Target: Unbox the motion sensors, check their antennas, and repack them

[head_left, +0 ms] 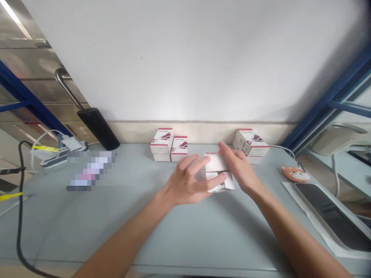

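Going left to right, you have a looped black cable [19, 216] on the pale grey tabletop [87, 231]; a white power strip [62, 157] lies near the wall, beside a black cylinder [98, 128] and a pixelated, unreadable object [91, 170]. Two white-and-red cartons [169, 144] stand further along; just in front of them, your left hand [187, 181] is open, its fingers spread, the fingertips at the lower edge of a white card packet [218, 170]. That packet sits between your hands, a small dark-and-silver item [220, 187] showing at its lower end; your right hand [239, 170] curves over its far edge, though you can't tell whether it grips. Behind it stands a stacked white-and-red carton pair [251, 146]; beyond are an orange fox-faced mouse [295, 174] and a black tablet [333, 216]. The risk: with your left hand this loose, the packet could twist and drop that item; a careless right wrist could topple the stack.
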Action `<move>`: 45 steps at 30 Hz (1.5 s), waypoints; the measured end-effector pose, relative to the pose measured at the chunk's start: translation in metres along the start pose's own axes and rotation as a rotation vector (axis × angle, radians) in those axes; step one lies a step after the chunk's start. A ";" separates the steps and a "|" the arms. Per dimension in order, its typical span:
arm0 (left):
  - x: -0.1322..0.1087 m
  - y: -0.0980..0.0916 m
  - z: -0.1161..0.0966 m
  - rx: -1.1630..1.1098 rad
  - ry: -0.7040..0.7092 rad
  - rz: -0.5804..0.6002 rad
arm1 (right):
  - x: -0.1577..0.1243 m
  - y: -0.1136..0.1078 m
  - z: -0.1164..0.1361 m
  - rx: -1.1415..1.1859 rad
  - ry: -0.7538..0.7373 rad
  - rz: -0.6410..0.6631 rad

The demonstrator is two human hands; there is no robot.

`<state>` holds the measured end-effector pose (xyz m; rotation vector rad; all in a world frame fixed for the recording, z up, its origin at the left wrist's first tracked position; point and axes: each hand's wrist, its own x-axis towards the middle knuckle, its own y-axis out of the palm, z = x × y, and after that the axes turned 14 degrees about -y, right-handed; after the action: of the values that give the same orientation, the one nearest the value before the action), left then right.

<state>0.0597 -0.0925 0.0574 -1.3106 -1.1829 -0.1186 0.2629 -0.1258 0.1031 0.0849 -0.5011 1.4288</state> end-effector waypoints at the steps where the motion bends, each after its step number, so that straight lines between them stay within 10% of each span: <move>1: 0.001 -0.002 -0.002 0.048 0.070 -0.009 | 0.001 0.002 0.000 0.045 0.062 0.010; 5: 0.004 -0.007 -0.007 0.074 0.250 -0.053 | 0.002 0.007 -0.001 0.109 0.141 -0.009; 8: 0.007 -0.009 -0.006 -0.044 0.091 -0.010 | 0.001 0.009 0.000 0.010 -0.125 -0.168; 11: 0.009 -0.008 -0.002 -0.185 -0.151 0.021 | -0.003 0.010 0.002 -0.039 -0.400 -0.007; 14: 0.008 -0.003 0.004 -0.294 -0.232 0.026 | -0.003 0.011 -0.001 -0.085 -0.477 0.089; 19: 0.002 0.008 0.014 -0.318 -0.148 -0.071 | 0.004 0.002 -0.011 -0.090 -0.509 -0.138; 26: 0.005 0.005 0.020 -0.061 0.011 -0.232 | 0.000 -0.005 -0.010 -0.555 -0.730 0.162; 33: 0.009 -0.003 0.020 0.019 -0.008 -0.177 | -0.005 -0.001 0.001 -0.341 -0.557 0.189; 39: 0.010 -0.002 0.023 -0.033 -0.021 -0.204 | 0.010 -0.009 -0.018 -0.283 -0.359 -0.146; 45: 0.012 -0.004 0.022 0.028 0.017 -0.237 | 0.013 -0.009 -0.062 -0.860 -0.075 0.230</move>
<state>0.0495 -0.0698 0.0643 -1.1388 -1.3175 -0.2835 0.2893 -0.0935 0.0541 -0.6266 -1.1751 1.3248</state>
